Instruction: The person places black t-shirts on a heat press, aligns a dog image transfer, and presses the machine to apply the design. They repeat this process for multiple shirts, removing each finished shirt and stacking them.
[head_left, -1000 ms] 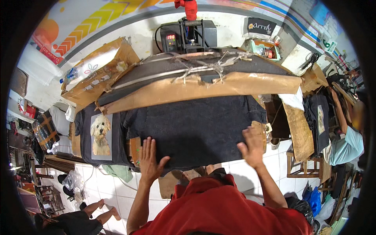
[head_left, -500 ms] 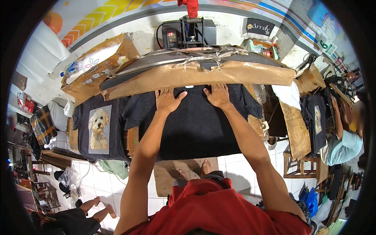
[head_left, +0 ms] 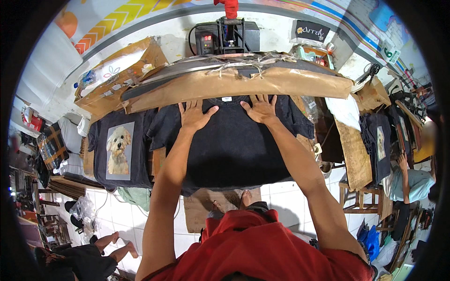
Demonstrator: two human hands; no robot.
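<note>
A plain black T-shirt (head_left: 234,150) lies spread in front of me, its collar and pale neck label just under the front edge of a heat press (head_left: 239,84) whose raised upper plate is wrapped in brown paper. My left hand (head_left: 197,114) rests palm down on the shirt, left of the collar, fingers spread. To the right of the collar my right hand (head_left: 260,109) lies flat the same way. Neither hand grips anything. Beside the shirt on the left is another black T-shirt (head_left: 119,150) printed with a fluffy pale dog.
A control box (head_left: 206,41) with a lit red display stands behind the press. Cardboard boxes (head_left: 117,77) flank it. At the right hangs another dog-print shirt (head_left: 380,140), with a co-worker (head_left: 410,180) beyond it. Another person's legs (head_left: 117,248) show at lower left.
Both hands have slid slightly leftward, fingers spread wider, and more of the collar and label shows. The shirt's front hem sits a little differently. The co-worker's arm at right has lowered.
</note>
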